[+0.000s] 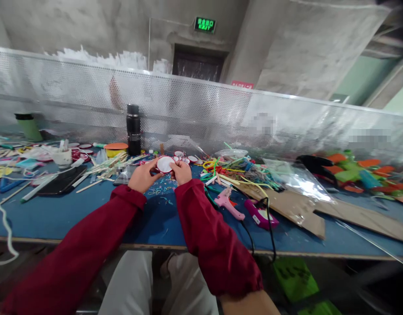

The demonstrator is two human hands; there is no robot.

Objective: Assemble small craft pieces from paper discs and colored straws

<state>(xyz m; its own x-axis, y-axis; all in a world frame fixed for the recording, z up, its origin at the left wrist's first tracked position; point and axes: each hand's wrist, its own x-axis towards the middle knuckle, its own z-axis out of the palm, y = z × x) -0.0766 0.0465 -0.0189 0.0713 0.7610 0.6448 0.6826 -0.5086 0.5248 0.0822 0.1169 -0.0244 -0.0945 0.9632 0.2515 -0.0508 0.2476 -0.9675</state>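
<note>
Both of my hands hold a small white disc with a red rim (164, 164) just above the blue table (90, 218). My left hand (143, 175) grips the disc's left edge with thumb and fingers. The disc's right edge is pinched by my right hand (181, 171). Both arms are in dark red sleeves. Several similar discs (188, 158) lie just behind my hands, and loose rubber bands (157, 190) are scattered under them.
A black bottle (133, 129) stands behind the hands. Two pink glue guns (228, 204) with black cords lie to the right, beside cardboard (287, 203) and coloured strips (241, 168). Sticks, a black phone (61, 180) and a white cup (61, 156) lie left. A perforated metal screen (201, 109) backs the table.
</note>
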